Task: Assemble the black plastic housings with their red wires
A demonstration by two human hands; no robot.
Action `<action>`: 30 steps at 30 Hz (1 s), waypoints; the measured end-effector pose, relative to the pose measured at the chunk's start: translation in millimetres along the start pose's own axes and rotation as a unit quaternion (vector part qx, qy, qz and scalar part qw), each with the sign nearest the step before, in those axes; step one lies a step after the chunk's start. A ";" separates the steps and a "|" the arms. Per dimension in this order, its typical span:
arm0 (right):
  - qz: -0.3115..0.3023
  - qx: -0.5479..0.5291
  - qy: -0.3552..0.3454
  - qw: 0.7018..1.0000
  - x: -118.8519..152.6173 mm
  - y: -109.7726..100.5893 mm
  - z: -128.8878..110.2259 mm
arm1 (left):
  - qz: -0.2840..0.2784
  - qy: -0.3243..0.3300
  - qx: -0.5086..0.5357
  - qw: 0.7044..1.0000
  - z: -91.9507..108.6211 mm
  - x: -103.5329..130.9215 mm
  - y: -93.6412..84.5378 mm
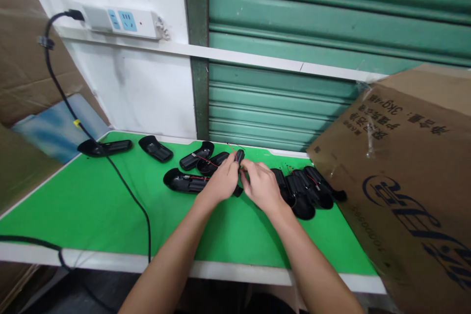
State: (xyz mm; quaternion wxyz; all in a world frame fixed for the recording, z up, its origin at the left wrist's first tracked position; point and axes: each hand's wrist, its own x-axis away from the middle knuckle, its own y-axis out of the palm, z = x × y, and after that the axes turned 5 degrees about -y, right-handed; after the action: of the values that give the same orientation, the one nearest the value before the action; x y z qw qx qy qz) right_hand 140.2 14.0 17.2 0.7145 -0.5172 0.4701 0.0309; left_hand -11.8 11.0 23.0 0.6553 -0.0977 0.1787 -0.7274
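Observation:
My left hand (pixel 222 180) and my right hand (pixel 260 185) meet over the green table (pixel 91 206), both gripping one black plastic shell part (pixel 239 157) with thin red wires. A similar black shell with wires (pixel 184 182) lies just left of my left hand. Two more shells (pixel 196 156) lie behind it. A cluster of several black shells (pixel 303 189) sits right of my right hand.
Two separate black shells (pixel 105 147) (pixel 156 148) lie at the far left. A black power cable (pixel 128 191) crosses the table from a wall power strip (pixel 121 20). A large cardboard box (pixel 408 181) stands at the right, against a green roller shutter (pixel 294 59).

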 end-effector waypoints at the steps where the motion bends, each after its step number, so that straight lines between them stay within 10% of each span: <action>1: -0.003 0.002 0.000 1.000 0.0 0.7 -0.3 | 0.009 -0.003 -0.015 1.000 0.6 1.0 0.6; 15: 0.092 -0.048 0.024 0.994 -1.6 -4.0 -0.4 | -0.015 0.047 0.077 0.996 8.0 -0.5 -0.1; 22: 0.170 -0.216 0.186 0.943 -4.5 -17.6 4.2 | -0.041 0.017 0.100 0.994 18.0 3.0 -5.6; 30: 0.035 -0.386 0.234 0.892 -6.6 -27.1 10.1 | -0.091 0.026 0.081 0.992 14.7 3.3 -6.6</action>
State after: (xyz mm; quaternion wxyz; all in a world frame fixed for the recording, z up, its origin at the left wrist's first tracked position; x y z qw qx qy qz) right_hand 157.4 12.1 41.3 0.3264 -0.7278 0.5926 0.1126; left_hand -12.7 6.3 38.8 0.5871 -0.0411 0.1261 -0.7986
